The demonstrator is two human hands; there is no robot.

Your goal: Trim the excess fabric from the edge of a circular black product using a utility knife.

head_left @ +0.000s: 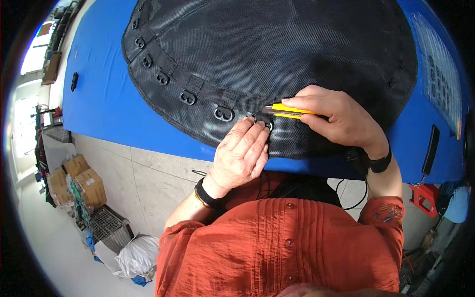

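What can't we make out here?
All head view:
Yellow cutter: rear end hidden by right hand.
Ring: partly covered by left hand.
Black fabric: far side cut off by the picture's top edge.
Black object, left on blue table: too small to identify.

Right fingers [300, 102] grip a yellow cutter [288, 108], its blade [267, 109] seemingly touching black fabric [247, 44].

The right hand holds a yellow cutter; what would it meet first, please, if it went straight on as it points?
The right hand would probably lead its yellow cutter into the black webbing, near the left hand; depth is unclear, so blade and webbing may already touch.
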